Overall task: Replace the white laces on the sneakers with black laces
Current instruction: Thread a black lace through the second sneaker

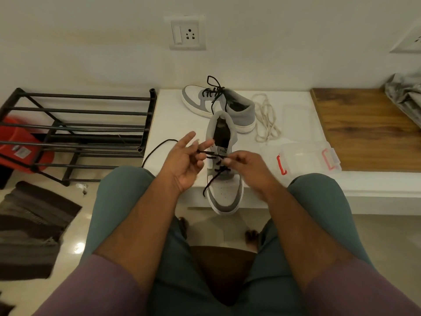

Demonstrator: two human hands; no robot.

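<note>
A black metal shoe rack (77, 133) stands left of the white bench (173, 110) — a red bucket (16, 151) behind it, a clear plastic box (305, 158) on the bench, a wall socket (187, 33) above.

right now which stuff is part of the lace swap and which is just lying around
Job: near sneaker, black lace, far sneaker, white laces, left hand, right hand.
Lying about: clear box, shoe rack, red bucket, mat.

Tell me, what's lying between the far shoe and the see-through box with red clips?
In the head view, the loose white laces lie in a tangle on the white ledge, between the far sneaker and the clear box.
</note>
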